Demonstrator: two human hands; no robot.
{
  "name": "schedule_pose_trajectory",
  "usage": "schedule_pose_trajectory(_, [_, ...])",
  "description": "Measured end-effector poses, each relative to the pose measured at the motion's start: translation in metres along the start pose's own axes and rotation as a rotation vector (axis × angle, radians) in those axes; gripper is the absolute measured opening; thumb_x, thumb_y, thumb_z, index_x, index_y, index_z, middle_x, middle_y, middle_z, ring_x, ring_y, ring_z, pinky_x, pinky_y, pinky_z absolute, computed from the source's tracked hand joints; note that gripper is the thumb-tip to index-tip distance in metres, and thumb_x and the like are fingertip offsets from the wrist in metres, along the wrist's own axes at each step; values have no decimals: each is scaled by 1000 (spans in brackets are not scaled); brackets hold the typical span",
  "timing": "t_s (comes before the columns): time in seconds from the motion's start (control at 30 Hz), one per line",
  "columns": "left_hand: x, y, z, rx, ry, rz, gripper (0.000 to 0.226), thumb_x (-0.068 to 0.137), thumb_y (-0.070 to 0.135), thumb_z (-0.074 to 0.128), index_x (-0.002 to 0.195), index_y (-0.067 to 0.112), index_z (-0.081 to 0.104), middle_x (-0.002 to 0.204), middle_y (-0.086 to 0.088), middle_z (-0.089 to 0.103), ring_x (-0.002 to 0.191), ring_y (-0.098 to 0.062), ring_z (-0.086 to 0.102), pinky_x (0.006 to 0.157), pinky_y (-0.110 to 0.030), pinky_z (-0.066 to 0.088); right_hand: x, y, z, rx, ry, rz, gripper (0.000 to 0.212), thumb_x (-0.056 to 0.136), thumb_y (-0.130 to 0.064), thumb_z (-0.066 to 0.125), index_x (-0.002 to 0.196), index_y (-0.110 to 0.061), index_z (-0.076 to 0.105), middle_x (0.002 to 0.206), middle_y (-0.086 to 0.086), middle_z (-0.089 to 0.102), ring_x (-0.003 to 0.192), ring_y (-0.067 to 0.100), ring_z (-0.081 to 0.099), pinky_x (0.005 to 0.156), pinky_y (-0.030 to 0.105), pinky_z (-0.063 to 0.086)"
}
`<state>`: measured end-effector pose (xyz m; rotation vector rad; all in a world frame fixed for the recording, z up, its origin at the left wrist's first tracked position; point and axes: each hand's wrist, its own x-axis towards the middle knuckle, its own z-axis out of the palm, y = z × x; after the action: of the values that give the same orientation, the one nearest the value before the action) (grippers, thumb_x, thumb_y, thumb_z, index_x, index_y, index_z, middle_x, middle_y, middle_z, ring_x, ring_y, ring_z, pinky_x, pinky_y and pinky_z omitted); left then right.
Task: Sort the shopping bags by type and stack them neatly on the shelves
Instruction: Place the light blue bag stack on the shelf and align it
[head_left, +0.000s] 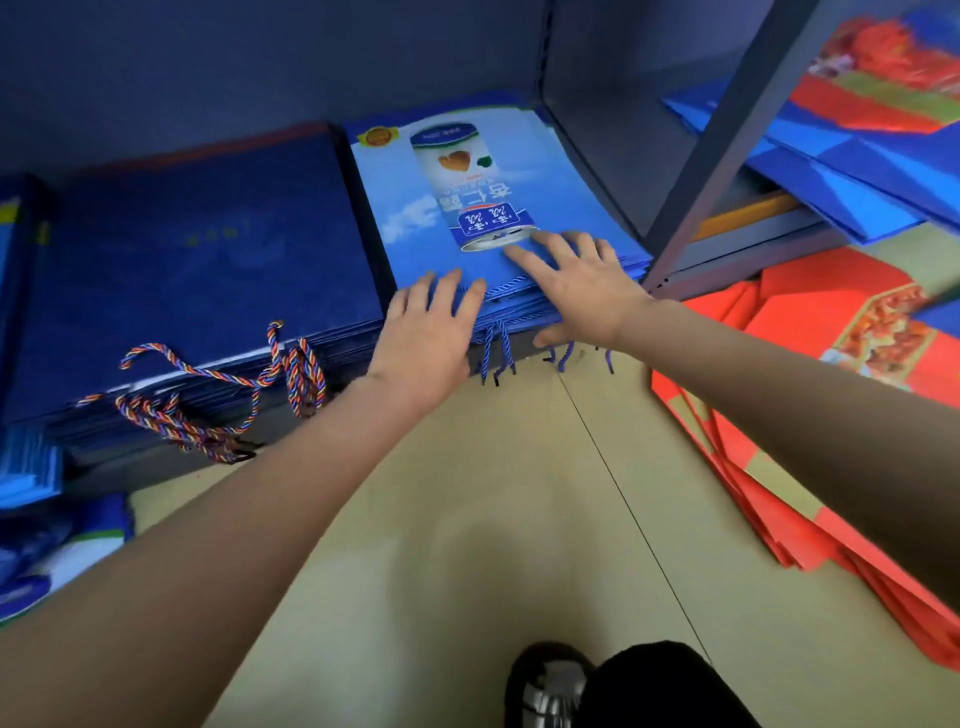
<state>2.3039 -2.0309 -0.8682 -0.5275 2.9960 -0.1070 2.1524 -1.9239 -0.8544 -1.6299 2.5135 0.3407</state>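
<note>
A stack of light blue shopping bags (467, 197) printed with a can lies flat on the low shelf, blue cord handles hanging over the front edge. My left hand (428, 338) rests with straight fingers on the stack's front left corner. My right hand (576, 286) lies flat on the top bag near its front edge, fingers spread, thumb below the stack's edge. To the left sits a stack of dark blue bags (208, 270) with twisted multicoloured cord handles (218, 400) spilling forward.
A grey shelf upright (727, 145) stands right of the stack. Beyond it, blue bags (831, 171) lie on a shelf and red bags (810, 415) spread over the floor at right. More blue bags (31, 467) sit far left. My shoe (550, 686) is on the beige floor.
</note>
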Motion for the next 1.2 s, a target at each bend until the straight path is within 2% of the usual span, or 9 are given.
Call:
schedule_pose_trajectory(0.07, [-29, -14, 1, -135, 193, 100, 58, 82, 12, 52, 139, 8, 40, 140, -15, 43, 124, -35, 45, 100, -44, 38, -6, -12, -11, 100, -2, -68, 96, 77, -47, 69, 149, -23, 10, 150, 8, 20, 133, 32, 23, 109, 46, 21])
schedule_pose_trajectory(0.13, [-65, -35, 5, -215, 333, 93, 51, 75, 13, 43, 124, 5, 55, 121, -14, 58, 103, -33, 58, 85, -41, 48, -11, -29, -27, 175, 1, -115, 90, 80, -44, 68, 148, -22, 14, 147, 6, 26, 130, 29, 28, 108, 44, 22])
schedule_pose_trajectory(0.37, [-205, -133, 28, -245, 328, -254, 48, 70, 18, 36, 116, 12, 51, 110, -11, 58, 94, -24, 44, 78, -37, 39, -11, -160, -76, 302, 88, -448, 73, 82, -31, 68, 143, -13, 31, 135, 12, 37, 120, 32, 39, 103, 44, 34])
schedule_pose_trajectory(0.53, [-298, -195, 49, -352, 303, -649, 50, 70, 22, 37, 113, 3, 56, 106, -20, 57, 90, -38, 53, 74, -43, 43, -8, -291, -82, 373, -51, -693, 73, 83, -29, 68, 143, -14, 30, 137, 10, 35, 126, 26, 36, 108, 30, 26])
schedule_pose_trajectory(0.67, [-368, -231, 91, -458, 59, -1059, 55, 81, 14, 60, 132, 0, 44, 128, -26, 45, 113, -43, 44, 93, -50, 34, -12, -387, -41, 673, -309, -375, 86, 80, -34, 72, 146, -13, 21, 143, 16, 30, 133, 30, 34, 110, 34, 29])
schedule_pose_trajectory(0.83, [-429, -256, 137, -680, -148, -1373, 76, 85, 32, 63, 145, 9, 22, 145, -22, 24, 132, -39, 26, 105, -49, 26, -41, -463, 25, 942, -544, 46, 100, 78, -30, 75, 149, -14, 6, 151, 15, 18, 138, 28, 26, 109, 32, 26])
schedule_pose_trajectory(0.93, [-439, -258, 153, -874, -224, -1421, 77, 86, 41, 61, 144, 7, 22, 144, -25, 23, 132, -42, 25, 108, -43, 23, -51, -491, 45, 1010, -546, 116, 100, 77, -29, 74, 149, -16, 6, 152, 11, 21, 139, 27, 23, 112, 36, 21])
schedule_pose_trajectory(1.07, [-445, -263, 160, -934, -254, -1400, 80, 82, 50, 63, 144, 15, 24, 142, -21, 25, 130, -41, 28, 108, -42, 23, -54, -517, 55, 1106, -515, 176, 102, 77, -30, 74, 150, -19, 4, 154, 9, 16, 140, 25, 22, 114, 37, 21])
schedule_pose_trajectory(1.2, [-453, -276, 158, -1230, -152, -1355, 63, 79, 47, 68, 129, 14, 47, 132, -15, 50, 118, -31, 50, 101, -38, 40, -50, -502, 61, 1292, -504, 336, 104, 74, -29, 78, 150, -23, 8, 152, 5, 18, 136, 23, 30, 111, 39, 31])
